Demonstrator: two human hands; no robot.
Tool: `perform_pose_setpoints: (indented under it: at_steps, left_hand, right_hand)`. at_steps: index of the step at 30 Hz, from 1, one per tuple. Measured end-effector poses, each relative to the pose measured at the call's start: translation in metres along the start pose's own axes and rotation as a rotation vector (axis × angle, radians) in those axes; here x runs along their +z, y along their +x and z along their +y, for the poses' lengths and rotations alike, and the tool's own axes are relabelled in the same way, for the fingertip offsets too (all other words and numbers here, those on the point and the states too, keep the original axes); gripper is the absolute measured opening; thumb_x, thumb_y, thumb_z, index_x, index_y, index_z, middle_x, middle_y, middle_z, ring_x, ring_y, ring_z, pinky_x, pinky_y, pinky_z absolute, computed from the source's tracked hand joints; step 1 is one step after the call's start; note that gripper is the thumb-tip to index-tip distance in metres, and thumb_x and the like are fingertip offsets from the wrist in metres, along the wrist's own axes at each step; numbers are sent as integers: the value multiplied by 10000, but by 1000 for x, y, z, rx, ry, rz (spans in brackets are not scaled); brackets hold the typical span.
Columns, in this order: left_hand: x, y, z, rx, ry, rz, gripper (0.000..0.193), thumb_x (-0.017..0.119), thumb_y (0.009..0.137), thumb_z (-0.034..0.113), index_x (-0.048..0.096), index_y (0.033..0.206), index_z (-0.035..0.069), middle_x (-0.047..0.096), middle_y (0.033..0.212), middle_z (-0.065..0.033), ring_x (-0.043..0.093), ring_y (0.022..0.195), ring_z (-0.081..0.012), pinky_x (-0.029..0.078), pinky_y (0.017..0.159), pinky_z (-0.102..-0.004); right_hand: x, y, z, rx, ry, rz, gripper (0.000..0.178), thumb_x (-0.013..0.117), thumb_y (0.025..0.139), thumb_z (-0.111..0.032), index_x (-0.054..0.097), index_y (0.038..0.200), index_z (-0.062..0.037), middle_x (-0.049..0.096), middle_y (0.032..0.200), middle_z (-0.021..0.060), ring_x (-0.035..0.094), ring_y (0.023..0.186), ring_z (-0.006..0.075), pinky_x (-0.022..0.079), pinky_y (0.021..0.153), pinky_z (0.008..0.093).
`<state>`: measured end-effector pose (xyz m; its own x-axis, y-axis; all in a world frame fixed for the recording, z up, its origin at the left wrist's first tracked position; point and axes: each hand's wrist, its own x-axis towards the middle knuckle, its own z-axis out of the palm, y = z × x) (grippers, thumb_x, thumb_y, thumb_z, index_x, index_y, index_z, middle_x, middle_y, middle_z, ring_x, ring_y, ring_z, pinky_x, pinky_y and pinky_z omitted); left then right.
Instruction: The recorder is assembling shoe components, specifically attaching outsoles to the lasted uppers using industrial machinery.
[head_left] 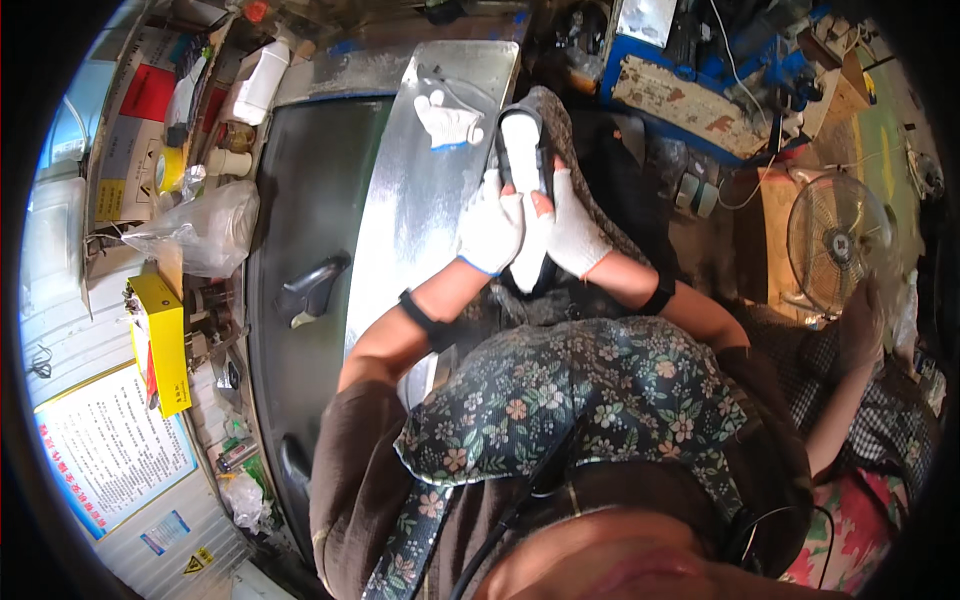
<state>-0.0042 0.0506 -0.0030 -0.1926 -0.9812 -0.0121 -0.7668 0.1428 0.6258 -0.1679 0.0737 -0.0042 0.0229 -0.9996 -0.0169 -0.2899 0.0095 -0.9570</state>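
Between my two hands is a dark shoe (520, 130) with a long, bright white face turned up. Whether that face is its sole or its inside I cannot tell. My left hand (492, 228), in a white glove with bare fingertips, grips its left side. On the other side my right hand (572, 228), gloved the same way, closes on it with the thumb over the white face. The shoe lies above my lap, beside a shiny metal plate (405, 235). A loose white glove (447, 122) with a blue cuff rests on that plate.
Left of the plate, another dark shoe (315, 288) lies on a dark surface (300, 190). A shelf at the left holds a white bottle (262, 82), a plastic bag (215, 228) and a yellow box (160, 340). At right stand a fan (840, 243) and another person's arm (850, 370).
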Motion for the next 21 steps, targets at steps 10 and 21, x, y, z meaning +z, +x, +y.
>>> perform_pose_setpoints:
  at_steps: [10, 21]
  left_hand:
    - [-46, 52, 48, -471, -1845, -169, 691, 428, 1011, 610, 487, 1444, 75, 608, 1345, -118, 591, 1210, -275, 456, 1074, -391]
    - [-38, 18, 70, 254, -643, -317, 379, 609, 945, 188, 609, 1283, 16, 678, 1104, -86, 650, 1033, -242, 505, 921, -365]
  right_hand:
    - [-58, 51, -42, 88, 640, -311, 676, 531, 1049, -399, 345, 1527, 43, 414, 1556, 134, 386, 1421, 215, 264, 1190, 313]
    - [-226, 26, -80, -43, 656, 152, 821, 702, 770, 6, 411, 1531, -89, 571, 1383, 136, 633, 1142, 226, 512, 971, 330]
